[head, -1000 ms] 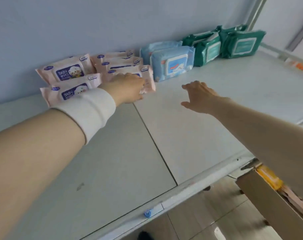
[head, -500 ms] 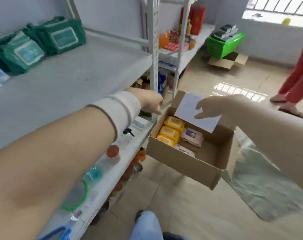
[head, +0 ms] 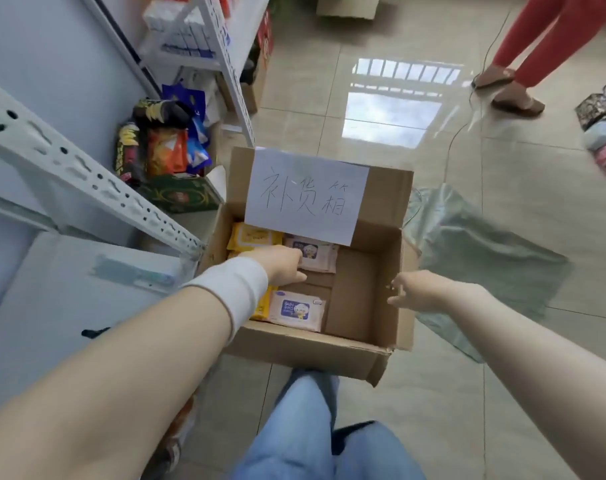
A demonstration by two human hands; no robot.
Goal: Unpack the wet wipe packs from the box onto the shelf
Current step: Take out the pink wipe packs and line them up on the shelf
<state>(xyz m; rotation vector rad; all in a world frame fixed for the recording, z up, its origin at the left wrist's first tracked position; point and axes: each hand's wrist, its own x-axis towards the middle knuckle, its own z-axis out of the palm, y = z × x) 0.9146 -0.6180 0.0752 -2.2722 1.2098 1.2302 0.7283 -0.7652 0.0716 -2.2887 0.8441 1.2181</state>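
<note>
Head view showed the left hand [head: 284, 268] down inside the cardboard box [head: 294, 344]. One second before, it lay on the pink packs lined up on the shelf, and half a second before it was swinging across. Judgement: one placement was complete and a fresh pick was starting.

The left hand reached the left edge of the far pink baby-wipe pack [head: 317, 254]; whether it had closed on the pack could not be told. The right hand [head: 422, 292] hung released over the box's right wall, fingers loosely spread, holding nothing.

A second pink pack [head: 296, 310] lay just nearer than the left hand, and yellow packs [head: 253, 237] lay beyond it, so the box was not yet emptied. The shelf [head: 69, 299] lay left of the left forearm.

A handwritten paper label [head: 308, 195] on the far flap overhung the far packs and might hinder lifting. A green plastic bag [head: 485, 258] lay on the floor [head: 433, 410] right of the right hand. Another person's red-trousered legs [head: 536, 39] stood well beyond.
</note>
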